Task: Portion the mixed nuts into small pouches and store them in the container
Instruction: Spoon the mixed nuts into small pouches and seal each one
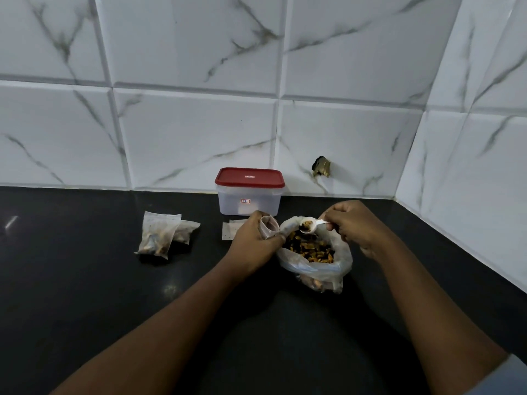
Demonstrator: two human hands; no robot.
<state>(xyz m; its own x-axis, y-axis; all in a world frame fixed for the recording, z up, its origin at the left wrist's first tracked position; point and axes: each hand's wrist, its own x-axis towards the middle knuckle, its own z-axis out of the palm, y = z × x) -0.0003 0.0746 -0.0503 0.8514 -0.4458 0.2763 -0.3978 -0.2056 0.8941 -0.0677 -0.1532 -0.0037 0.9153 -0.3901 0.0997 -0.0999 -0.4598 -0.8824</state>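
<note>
Two bare forearms reach in from the near edge over a black surface [85, 280]. Just beyond them, a clear plastic bag [313, 270] sits on the surface to the right of centre, its mouth rolled open and the mixed nuts [310, 250] showing inside. The left hand [253, 238] rests at the bag's left rim, with its fingers curled round a small pouch [269, 225] whose mouth gapes toward the right. The right hand [353, 226] pinches the handle of a white spoon [313, 225]. The spoon's bowl carries a little heap of nuts and hangs above the bag, just beside the pouch's opening. Well to the left, two filled pouches [158, 238] lie on the surface, one partly behind the other. Just past the left hand, flat empty pouches [231, 230] lie in a small stack, partly hidden by the knuckles. Farther back stands a translucent container [248, 205] with its red lid [249, 178] on, close to the marble-patterned tiled wall [199, 124]. To the container's right, a small brass-coloured fitting [322, 166] sticks out of a tile.
</note>
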